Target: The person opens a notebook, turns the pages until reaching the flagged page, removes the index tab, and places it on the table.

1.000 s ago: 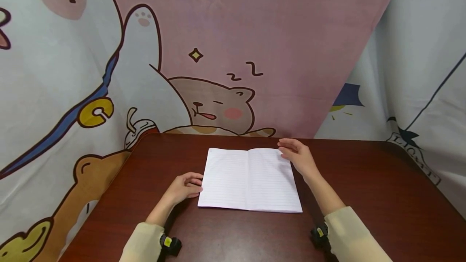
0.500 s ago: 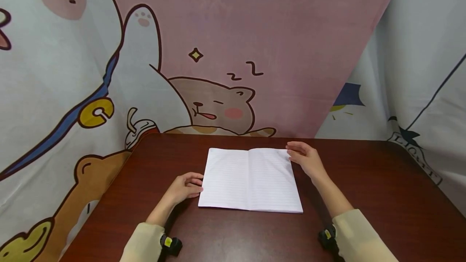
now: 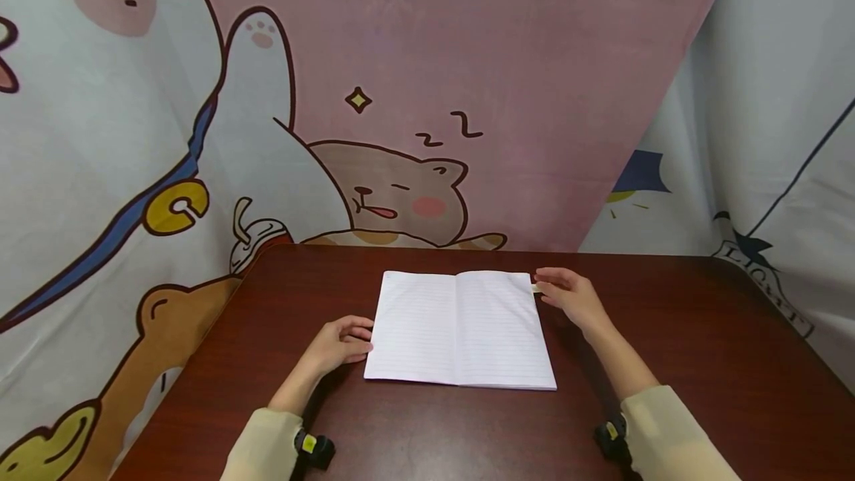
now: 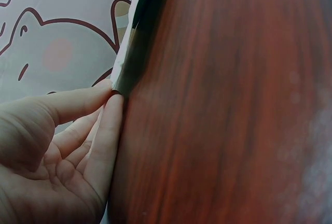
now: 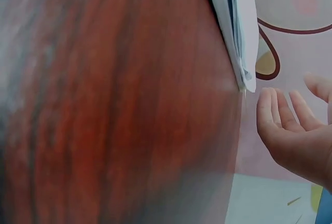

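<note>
Lined notebook (image 3: 417,332) laid spread at its middle on the dark reddish-brown wooden tabletop (image 3: 414,433), ruled pages up, centre fold running away from the person. Notebook's left edge touched by the left hand's (image 3: 332,345) fingertips; fingers relaxed and slightly bent, no grip seen. Right hand (image 3: 576,301) held just beside the notebook's far right corner, fingers loosely bent and parted; a small gap to the corner is shown in the right wrist view, nothing seen gripped. Small pale patch (image 3: 536,289) seen between corner and fingertips in the head view; what it is cannot be told. Layered page edges shown at that corner, slightly separated.

Both forearms covered by cream sleeves (image 3: 262,445). Black wrist device (image 3: 315,451) with yellow-green mark worn at the left wrist, a similar one at the right. Table backed by a cartoon-printed cloth (image 3: 521,95), pink and white, sleeping bear figure (image 3: 407,195) included.
</note>
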A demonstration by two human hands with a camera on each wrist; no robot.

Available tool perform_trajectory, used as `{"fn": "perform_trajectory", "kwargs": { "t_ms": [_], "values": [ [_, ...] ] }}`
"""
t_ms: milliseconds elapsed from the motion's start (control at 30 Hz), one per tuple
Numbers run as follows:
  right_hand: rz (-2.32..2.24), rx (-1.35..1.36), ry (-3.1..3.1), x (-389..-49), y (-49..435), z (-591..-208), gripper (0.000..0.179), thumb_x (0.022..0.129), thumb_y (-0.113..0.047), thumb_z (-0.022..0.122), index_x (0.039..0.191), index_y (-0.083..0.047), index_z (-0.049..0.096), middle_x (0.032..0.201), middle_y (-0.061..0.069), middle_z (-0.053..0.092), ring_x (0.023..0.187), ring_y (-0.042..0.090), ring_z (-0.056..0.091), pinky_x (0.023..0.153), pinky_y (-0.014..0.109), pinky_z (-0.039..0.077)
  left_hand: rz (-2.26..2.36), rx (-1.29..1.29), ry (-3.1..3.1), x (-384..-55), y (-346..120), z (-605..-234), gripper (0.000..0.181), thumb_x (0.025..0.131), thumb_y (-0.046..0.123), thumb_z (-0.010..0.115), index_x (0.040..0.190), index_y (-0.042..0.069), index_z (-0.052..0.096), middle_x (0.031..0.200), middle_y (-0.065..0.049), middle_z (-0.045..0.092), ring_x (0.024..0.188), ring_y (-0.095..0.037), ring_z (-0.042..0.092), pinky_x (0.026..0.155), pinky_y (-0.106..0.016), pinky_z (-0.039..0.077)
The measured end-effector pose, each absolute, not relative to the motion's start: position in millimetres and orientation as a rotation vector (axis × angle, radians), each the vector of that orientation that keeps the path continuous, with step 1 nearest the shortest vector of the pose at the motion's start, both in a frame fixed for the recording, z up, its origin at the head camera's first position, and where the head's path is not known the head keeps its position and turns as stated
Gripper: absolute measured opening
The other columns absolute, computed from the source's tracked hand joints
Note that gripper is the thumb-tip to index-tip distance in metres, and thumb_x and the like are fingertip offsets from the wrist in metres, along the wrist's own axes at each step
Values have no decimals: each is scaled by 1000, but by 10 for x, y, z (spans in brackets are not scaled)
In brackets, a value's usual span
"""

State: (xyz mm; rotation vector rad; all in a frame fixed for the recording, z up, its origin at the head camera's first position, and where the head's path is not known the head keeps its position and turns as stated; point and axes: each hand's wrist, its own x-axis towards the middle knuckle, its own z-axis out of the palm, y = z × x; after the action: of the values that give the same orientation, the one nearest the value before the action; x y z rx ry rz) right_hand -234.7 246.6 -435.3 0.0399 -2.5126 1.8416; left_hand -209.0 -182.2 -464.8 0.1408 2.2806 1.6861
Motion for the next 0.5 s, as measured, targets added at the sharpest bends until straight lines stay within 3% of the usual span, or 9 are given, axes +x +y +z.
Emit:
{"fn": "perform_trajectory", "kwargs": {
  "t_ms": [300,500],
  "values": [
    [1852,25,-2649,-2371,2512,-4429,47,100,-17,60,139,8,49,139,31,53,113,13,64,97,38,55,1700,154,2270,-2100,-1829,-4662,44,89,2,71,128,-10,56,109,-22,64,86,-13,66,79,-34,61],
    [1866,85,-2678,-2373,2520,-4456,45,100,-10,58,138,11,47,138,33,53,109,11,65,97,39,55,1703,160,2270,-2102,-1835,-4662,44,89,2,71,128,-10,55,108,-22,64,85,-13,65,78,-33,61]
  ]
}}
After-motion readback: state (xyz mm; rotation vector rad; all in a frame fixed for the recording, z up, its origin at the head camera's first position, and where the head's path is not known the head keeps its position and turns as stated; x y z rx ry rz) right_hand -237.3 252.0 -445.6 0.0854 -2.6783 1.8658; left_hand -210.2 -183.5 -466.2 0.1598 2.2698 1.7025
